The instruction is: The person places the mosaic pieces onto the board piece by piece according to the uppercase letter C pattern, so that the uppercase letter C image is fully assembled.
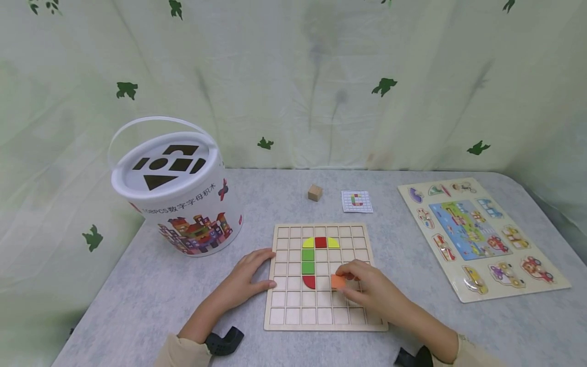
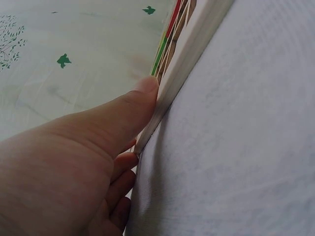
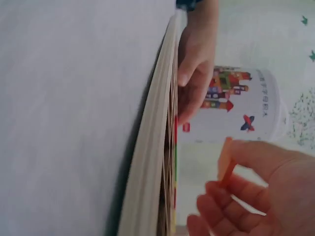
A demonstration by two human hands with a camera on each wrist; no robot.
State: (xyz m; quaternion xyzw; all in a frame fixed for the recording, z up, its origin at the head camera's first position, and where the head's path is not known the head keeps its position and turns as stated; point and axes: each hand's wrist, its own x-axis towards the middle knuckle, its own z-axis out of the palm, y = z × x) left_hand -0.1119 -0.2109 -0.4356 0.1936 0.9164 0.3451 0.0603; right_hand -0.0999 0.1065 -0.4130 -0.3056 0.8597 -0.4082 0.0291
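A wooden grid board [image 1: 293, 317] lies on the table. Set in its cells are two yellow quarter-round tiles, a red square tile [image 1: 320, 242], two green square tiles [image 1: 308, 267] and a red quarter-round tile [image 1: 309, 282]. My left hand [image 1: 245, 275] touches the board's left edge with its thumb and fingertips, fingers loosely extended. In the right wrist view, my right hand [image 3: 261, 191] pinches an orange square tile [image 3: 225, 160] between thumb and fingers, held just off the board face. In the head view that tile overlaps cells right of the red quarter-round one.
Behind the board lie a small wooden cube [image 1: 315, 192] and a pattern card [image 1: 356, 202] with a coloured shape on a grid. A white lidded bucket [image 1: 183, 219] with cut-out holes stands at left. A picture puzzle board [image 1: 451, 275] lies at right.
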